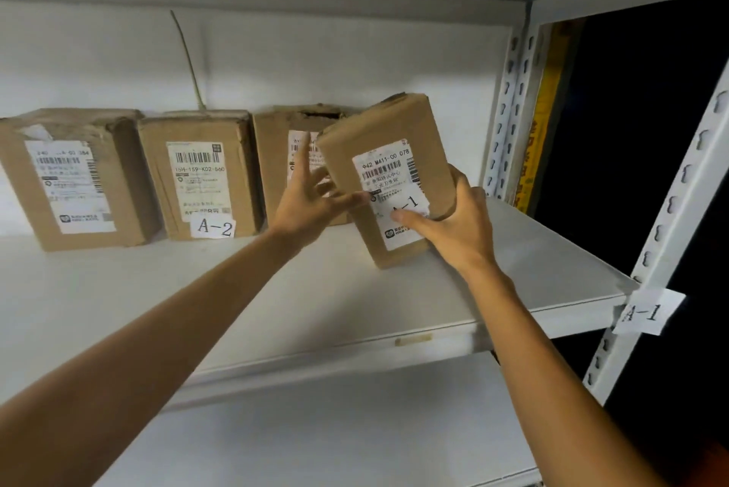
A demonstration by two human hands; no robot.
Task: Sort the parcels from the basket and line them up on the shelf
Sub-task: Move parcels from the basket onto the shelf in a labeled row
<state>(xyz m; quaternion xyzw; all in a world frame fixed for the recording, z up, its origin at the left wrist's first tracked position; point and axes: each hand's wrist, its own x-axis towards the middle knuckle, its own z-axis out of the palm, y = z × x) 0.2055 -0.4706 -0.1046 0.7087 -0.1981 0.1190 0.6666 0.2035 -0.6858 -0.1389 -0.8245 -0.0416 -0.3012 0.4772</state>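
A brown cardboard parcel (378,139) with a white label marked A-1 stands tilted on the white shelf (197,289), its lower corner touching the board. My right hand (453,222) grips its right side, thumb across the label. My left hand (311,194) has spread fingers that touch the parcel's left edge. Behind it, three more parcels stand in a row against the back wall: one at the left (75,174), a middle one (197,170) with an A-2 tag, and a third (280,155) partly hidden by my left hand and the held parcel.
A white metal upright (509,103) bounds the shelf on the right, and a nearer post (670,230) carries an A-1 tag (643,313). Another shelf board lies overhead. A lower shelf (355,439) shows below. To the right it is dark.
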